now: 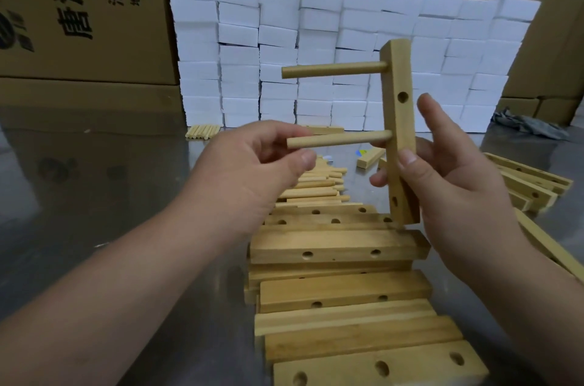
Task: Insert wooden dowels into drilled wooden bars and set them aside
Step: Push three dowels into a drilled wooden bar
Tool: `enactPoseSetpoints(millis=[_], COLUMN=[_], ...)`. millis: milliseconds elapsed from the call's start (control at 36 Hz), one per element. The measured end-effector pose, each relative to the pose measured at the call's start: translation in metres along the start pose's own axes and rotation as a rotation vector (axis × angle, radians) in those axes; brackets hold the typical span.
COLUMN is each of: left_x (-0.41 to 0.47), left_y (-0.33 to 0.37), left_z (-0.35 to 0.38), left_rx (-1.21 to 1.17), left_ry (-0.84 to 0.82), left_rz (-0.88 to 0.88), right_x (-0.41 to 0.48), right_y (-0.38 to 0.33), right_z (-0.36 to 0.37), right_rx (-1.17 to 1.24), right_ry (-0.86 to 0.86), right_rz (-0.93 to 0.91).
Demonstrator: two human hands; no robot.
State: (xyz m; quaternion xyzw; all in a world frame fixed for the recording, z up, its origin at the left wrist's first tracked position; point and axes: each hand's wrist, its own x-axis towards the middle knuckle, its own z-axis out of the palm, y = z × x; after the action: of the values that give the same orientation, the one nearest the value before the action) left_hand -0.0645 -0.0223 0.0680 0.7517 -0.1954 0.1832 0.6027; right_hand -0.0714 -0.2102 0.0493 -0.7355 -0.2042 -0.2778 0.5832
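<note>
right hand (448, 186) — grips bar (398, 85) (upright) | left hand (249, 164) — pinches lower dowel (344, 138)

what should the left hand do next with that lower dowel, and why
Probably push the lower dowel into the bar to seat it. The left hand pinches its free end, its other end sits at the bar's hole, and the right hand grips the bar upright. How deep it sits cannot be told. An empty hole awaits the next one.

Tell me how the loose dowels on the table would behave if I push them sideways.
The loose dowels look round and smooth, so they would probably roll. The table looks glossy, so they may also slide easily. They appear stiff and likely light, being short, thin wood.
</note>
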Motion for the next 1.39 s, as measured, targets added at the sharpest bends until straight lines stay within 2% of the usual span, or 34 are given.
enactPoseSetpoints(millis=[528,667,806,889,1056,1111,1195,1278,1389], left_x=[0.003,0.005,0.015,0.023,0.029,0.03,0.033,0.026,0.029], left_y=[-0.001,-0.002,-0.018,-0.037,-0.065,-0.08,-0.085,-0.084,-0.085], left_z=[-0.002,-0.004,-0.013,-0.014,-0.01,-0.014,-0.009,-0.013,-0.011], left_rx=[-0.034,0.03,-0.038,0.147,0.401,0.412,0.324,0.264,0.301], left_ry=[0.077,0.054,0.026,0.032,-0.205,-0.268,-0.269,-0.29,-0.288], left_rz=[0.025,0.053,-0.117,-0.173,-0.32,-0.4,-0.488,-0.476,-0.467], right_x=[0.0,0.0,0.003,0.008,0.011,0.01,0.01,0.01,0.01], right_y=[0.005,0.005,0.008,0.014,0.019,0.02,0.022,0.022,0.021], right_z=[-0.001,0.0,-0.001,-0.007,-0.009,-0.008,-0.006,-0.004,-0.003], right_rx=[0.029,0.084,0.087,0.11,0.137,0.13,0.131,0.131,0.132], right_ry=[-0.081,-0.058,0.055,0.144,0.205,0.198,0.186,0.173,0.164], right_rz=[-0.044,-0.033,0.021,0.06,0.128,0.133,0.144,0.151,0.155])
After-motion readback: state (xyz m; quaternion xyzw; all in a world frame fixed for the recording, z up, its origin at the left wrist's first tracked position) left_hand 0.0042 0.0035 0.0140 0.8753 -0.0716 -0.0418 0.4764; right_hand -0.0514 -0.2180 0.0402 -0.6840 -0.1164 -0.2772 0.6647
